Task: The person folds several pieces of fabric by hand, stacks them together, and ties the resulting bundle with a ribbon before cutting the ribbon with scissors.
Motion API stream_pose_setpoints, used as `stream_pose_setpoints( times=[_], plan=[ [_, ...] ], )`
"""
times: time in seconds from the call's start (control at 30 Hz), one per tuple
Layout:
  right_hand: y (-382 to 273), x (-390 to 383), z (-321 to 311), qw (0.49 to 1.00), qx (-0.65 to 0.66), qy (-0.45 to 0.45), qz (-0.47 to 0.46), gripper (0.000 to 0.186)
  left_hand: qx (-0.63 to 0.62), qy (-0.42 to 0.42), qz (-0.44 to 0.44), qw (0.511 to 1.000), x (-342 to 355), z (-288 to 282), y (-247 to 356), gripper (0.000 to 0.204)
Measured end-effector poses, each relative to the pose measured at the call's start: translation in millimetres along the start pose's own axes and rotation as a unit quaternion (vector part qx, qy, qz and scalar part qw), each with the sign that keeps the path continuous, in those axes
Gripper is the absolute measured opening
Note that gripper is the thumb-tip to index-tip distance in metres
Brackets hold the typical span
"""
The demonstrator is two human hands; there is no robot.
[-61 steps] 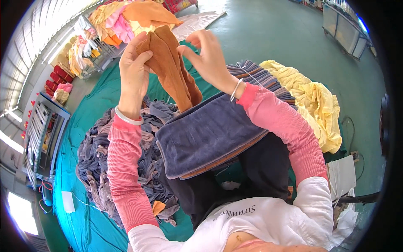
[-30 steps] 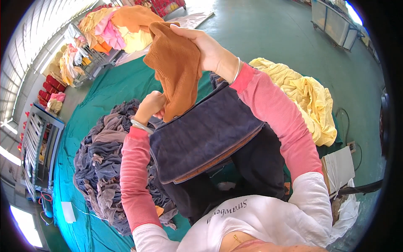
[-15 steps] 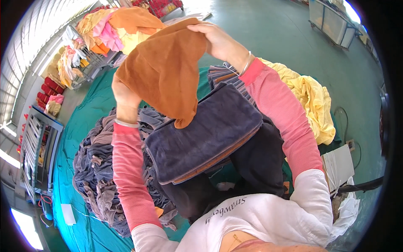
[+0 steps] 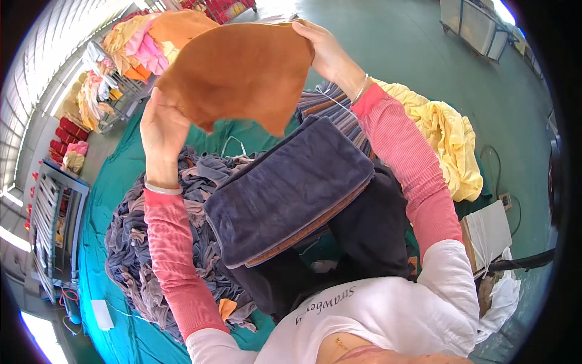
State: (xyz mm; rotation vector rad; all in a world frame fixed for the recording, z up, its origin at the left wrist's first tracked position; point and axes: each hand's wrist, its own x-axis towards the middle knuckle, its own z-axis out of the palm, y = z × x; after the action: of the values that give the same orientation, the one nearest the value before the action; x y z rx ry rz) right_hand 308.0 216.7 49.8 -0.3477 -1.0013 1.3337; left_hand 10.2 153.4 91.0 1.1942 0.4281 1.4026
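I hold a brown cloth [image 4: 239, 73] spread out in the air between both hands. My left hand [image 4: 162, 124] grips its left edge, while my right hand [image 4: 324, 51] pinches its upper right corner. Below it, a folded stack of dark navy and brown cloths [image 4: 285, 188] lies across my black-clad lap. Beyond that stack is a tied bundle of striped-edged folded cloths [image 4: 324, 112], partly hidden. A large loose heap of grey and mauve cloths [image 4: 139, 255] lies to my left.
A green sheet [image 4: 100, 242] covers the floor under me. Yellow fabric [image 4: 454, 158] is heaped at right, near a white board [image 4: 488, 230] and cable. Carts piled with coloured textiles [image 4: 136, 45] stand at back left, a metal rack [image 4: 51, 212] at left, a wheeled bin [image 4: 473, 30] at back right.
The brown cloth has gone from hanging bunched to stretched flat between my hands and is lifted higher. My left hand moved up and leftward; my right hand moved slightly up and right.
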Motion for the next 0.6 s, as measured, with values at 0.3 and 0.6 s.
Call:
stream_pose_setpoints(
  times=[0.3,0.6],
  plan=[
    [-1.2,-12.6,-25.7,0.991,-0.107,0.012,-0.081,0.018,0.257,0.12,0.123,0.951,9.3,-27.9,-15.3,0.015],
    [-4.9,-29.4,-51.4,0.988,-0.056,0.083,-0.114,0.012,0.323,0.113,0.225,0.913,-22.5,-0.6,-21.2,0.018]
  ],
)
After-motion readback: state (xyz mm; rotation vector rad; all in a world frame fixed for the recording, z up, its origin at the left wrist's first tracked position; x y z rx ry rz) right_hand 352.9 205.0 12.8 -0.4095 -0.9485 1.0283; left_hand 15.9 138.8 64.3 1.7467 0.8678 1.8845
